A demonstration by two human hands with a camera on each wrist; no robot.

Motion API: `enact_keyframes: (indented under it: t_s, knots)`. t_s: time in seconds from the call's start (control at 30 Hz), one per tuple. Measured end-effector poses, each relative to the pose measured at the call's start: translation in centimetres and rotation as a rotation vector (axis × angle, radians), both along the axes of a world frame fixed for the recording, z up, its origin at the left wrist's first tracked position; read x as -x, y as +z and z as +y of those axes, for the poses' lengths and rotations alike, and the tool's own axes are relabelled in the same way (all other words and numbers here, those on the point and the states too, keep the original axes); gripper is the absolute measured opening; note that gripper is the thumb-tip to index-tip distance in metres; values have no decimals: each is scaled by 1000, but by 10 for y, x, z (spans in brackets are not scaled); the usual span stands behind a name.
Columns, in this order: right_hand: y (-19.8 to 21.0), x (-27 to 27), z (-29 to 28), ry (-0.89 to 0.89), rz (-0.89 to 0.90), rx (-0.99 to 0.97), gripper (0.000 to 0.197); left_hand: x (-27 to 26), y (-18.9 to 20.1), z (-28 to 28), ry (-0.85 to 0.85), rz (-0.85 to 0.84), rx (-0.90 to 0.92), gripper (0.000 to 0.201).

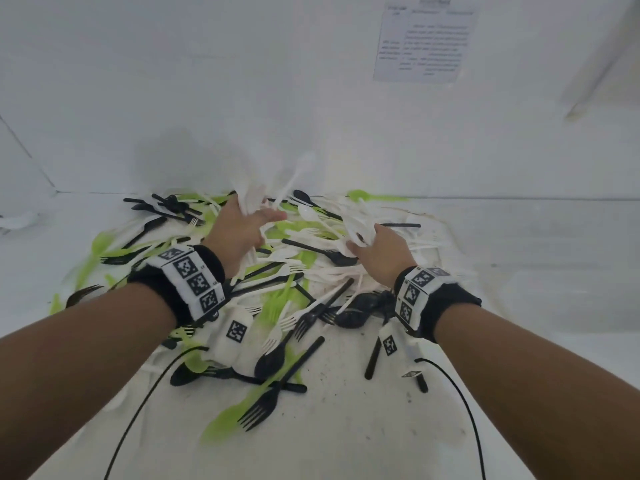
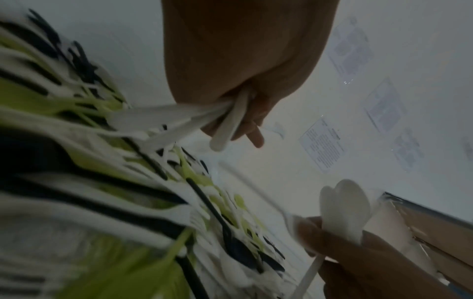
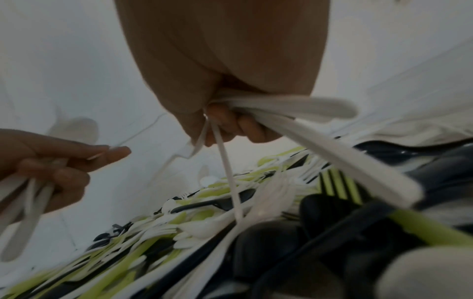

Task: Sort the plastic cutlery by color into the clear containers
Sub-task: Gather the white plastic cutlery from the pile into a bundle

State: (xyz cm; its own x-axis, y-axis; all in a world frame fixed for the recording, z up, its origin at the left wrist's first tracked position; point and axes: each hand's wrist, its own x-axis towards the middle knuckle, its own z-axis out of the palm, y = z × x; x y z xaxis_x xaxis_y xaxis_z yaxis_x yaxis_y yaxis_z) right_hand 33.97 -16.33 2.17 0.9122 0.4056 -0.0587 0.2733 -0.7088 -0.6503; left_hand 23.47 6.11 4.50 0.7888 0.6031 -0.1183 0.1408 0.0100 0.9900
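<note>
Cutlery pile (image 1: 277, 289): white, black and lime-green plastic forks and spoons lie mixed on the white table (image 1: 381, 427), near the back wall.
Left hand (image 1: 239, 230): fingers are curled around a bunch of white cutlery (image 1: 256, 199), lifted above the pile.
Right hand (image 1: 377, 251): it grips white spoons (image 1: 356, 230) by the handles, just over the pile.
Wrist bands (image 1: 194, 282): black, with square printed markers, one on each wrist.
Paper sheet (image 1: 424, 39): fixed on the wall, text too blurred to read.
</note>
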Motion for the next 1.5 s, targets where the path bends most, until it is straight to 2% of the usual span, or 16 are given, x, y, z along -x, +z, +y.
enact_keyframes:
  t_s: [0.07,0.13,0.33,0.4,0.5,0.57,0.67,0.77,0.9,1.03,1.1,1.17,1.33,1.43,1.5]
  knots:
    - [-2,-3,-8,-6,16,-131,67,-5,-5,-16,-95,54,112,29]
    - [-3,-4,-16,-32,23,-293,54,-8,-8,-31,-169,115,197,17]
    - [-1,-8,-38,-188,158,-678,31,-15,-20,-53,-361,225,392,19]
    - [-2,-11,-44,-194,180,-665,30,-17,-18,-59,-340,180,476,19]
    - [-6,-14,-52,-109,118,-385,27,-21,-13,-57,-229,60,545,14]
    - [-10,-15,-56,-95,87,-296,28,-24,-9,-52,-159,16,524,10]
    - [-8,-18,-57,-111,97,-442,46,-27,-6,-45,-114,36,419,9]
    - [2,-21,-51,-97,103,-554,53,-25,-2,-45,-245,124,441,16]
    - [7,-20,-45,-129,141,-711,44,-21,4,-52,-388,235,590,23]
    - [8,-21,-40,-143,223,-824,22,-16,6,-52,-452,310,668,22]
    - [8,-20,-37,-116,297,-903,27,-13,7,-51,-481,350,679,24]
    - [7,-20,-33,-55,391,-1001,44,-11,10,-49,-514,383,677,22]
    - [9,-17,-30,41,562,-1086,28,-8,12,-39,-517,441,751,16]
    - [8,-16,-26,-34,484,-991,27,-5,9,-37,-461,465,664,20]
    - [8,-18,-27,-113,376,-883,28,-3,7,-33,-426,533,331,33]
